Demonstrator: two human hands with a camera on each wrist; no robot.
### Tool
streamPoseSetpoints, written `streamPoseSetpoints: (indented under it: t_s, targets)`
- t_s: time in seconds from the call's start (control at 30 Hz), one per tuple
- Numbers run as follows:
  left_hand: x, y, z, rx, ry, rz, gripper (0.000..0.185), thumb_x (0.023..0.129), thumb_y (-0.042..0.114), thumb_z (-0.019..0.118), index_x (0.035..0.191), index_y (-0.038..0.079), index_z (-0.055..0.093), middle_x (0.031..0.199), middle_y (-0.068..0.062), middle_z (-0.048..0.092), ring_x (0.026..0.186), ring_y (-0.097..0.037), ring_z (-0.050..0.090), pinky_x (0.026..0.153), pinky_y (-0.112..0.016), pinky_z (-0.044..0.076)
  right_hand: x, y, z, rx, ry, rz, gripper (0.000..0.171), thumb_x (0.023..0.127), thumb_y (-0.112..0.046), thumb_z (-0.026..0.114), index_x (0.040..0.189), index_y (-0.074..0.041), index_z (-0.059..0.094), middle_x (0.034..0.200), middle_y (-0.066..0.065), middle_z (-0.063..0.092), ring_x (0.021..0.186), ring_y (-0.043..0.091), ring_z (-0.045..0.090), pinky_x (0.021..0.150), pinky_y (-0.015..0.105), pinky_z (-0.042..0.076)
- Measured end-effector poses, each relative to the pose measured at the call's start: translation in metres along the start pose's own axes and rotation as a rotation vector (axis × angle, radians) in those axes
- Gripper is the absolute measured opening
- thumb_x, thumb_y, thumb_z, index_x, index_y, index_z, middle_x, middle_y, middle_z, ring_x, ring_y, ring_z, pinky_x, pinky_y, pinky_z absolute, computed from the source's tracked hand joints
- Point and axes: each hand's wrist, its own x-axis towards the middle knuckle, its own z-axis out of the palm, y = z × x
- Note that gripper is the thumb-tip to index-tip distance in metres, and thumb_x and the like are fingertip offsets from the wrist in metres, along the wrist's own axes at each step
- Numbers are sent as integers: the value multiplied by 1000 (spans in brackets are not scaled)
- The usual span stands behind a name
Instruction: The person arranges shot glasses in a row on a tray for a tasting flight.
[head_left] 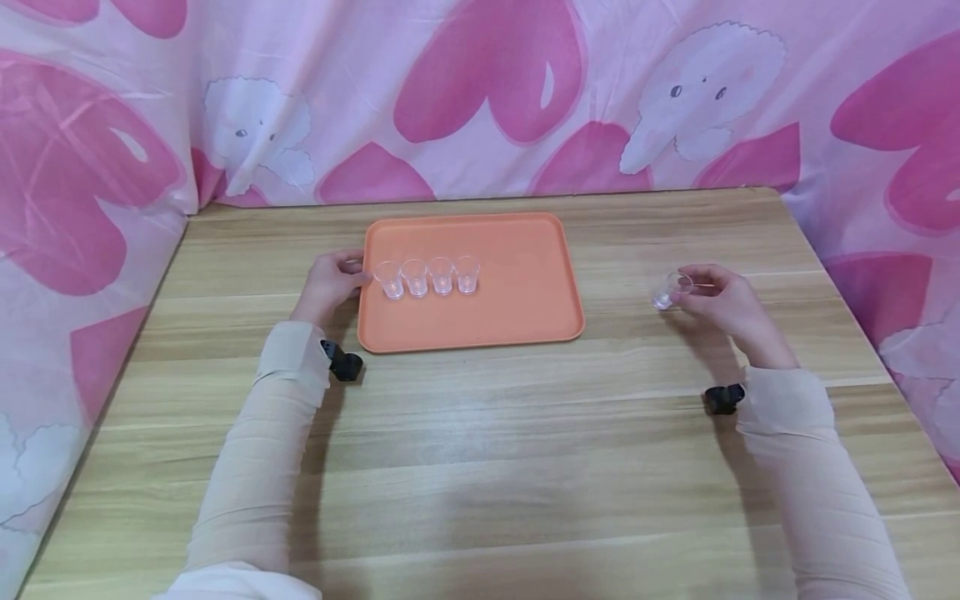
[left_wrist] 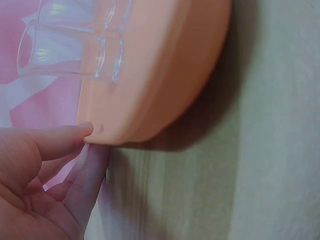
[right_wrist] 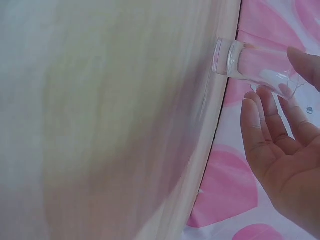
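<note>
On the left, my left hand [head_left: 332,285] pinches the left rim of an orange tray [head_left: 480,321]. In the left wrist view its thumb [left_wrist: 60,141] lies on top of the rim and the fingers are beneath. Several clear shot glasses [head_left: 442,277] stand upright in a row on the tray, the leftmost close to that hand. Over the right part of the table, my right hand [head_left: 731,312] holds another clear shot glass [right_wrist: 255,62] near its rim, between thumb and fingers. This glass tilts slightly, and whether its base touches the table I cannot tell.
The wood-grain table [head_left: 465,467] runs back to a pink curtain [head_left: 480,100] with heart and puppy prints, which also hangs at both sides. A small black camera [head_left: 345,365] sits on the left wrist and another black camera [head_left: 724,399] on the right.
</note>
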Motion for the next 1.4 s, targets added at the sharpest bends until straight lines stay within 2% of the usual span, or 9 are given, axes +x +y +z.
streamPoseSetpoints:
  t_s: [0.47, 0.63, 0.7, 0.83, 1.07, 1.23, 1.4]
  targets:
    - [1, -1, 0, -3, -4, 12, 50, 96, 6, 51, 145, 6, 39, 136, -21, 50, 119, -29, 54, 105, -39, 48, 3, -1, 2, -41, 9, 2, 29, 88, -17, 67, 114, -19, 54, 86, -33, 56, 80, -18, 54, 67, 3, 49]
    - [0, 0, 1, -3, 0, 6, 49, 97, 7, 51, 145, 6, 39, 137, -21, 49, 120, -29, 53, 106, -39, 48, 4, -7, 4, -105, 24, 16, 47, 89, -24, 67, 128, -4, 49, 88, -33, 53, 82, -18, 51, 68, 3, 48]
    - [0, 0, 0, -5, -1, 5, 49, 97, 7, 51, 145, 6, 39, 137, -20, 49, 120, -29, 53, 106, -39, 48, 4, -10, 5, -115, 26, 30, 54, 90, -28, 66, 133, -2, 46, 89, -32, 52, 84, -17, 50, 69, 3, 47]
    - [-1, 0, 0, -7, -5, 9, 49, 97, 7, 51, 145, 6, 39, 137, -21, 49, 120, -29, 53, 106, -39, 48, 6, -19, 8, -119, 23, 53, 59, 90, -33, 65, 137, -3, 43, 93, -28, 51, 87, -14, 50, 71, 4, 47]
    - [1, -1, -1, -3, -6, 10, 50, 97, 7, 51, 145, 6, 39, 136, -20, 49, 119, -29, 53, 106, -39, 48, 10, -35, 17, -103, 34, 37, 57, 90, -33, 66, 135, -5, 45, 94, -25, 53, 87, -12, 51, 72, 4, 47]
    - [1, -1, 0, 2, -1, 14, 50, 96, 7, 53, 144, 6, 40, 135, -21, 50, 118, -29, 54, 105, -39, 49, 13, -49, 23, -104, 21, 33, 60, 89, -35, 66, 137, -6, 44, 102, -18, 52, 92, -7, 51, 73, 4, 46]
    - [0, -1, 0, -4, 1, 15, 49, 96, 7, 52, 144, 5, 40, 136, -21, 49, 119, -29, 53, 105, -39, 48, 18, -63, 34, -87, 42, -12, 56, 89, -28, 67, 134, -3, 48, 97, -20, 54, 88, -9, 53, 72, 4, 47]
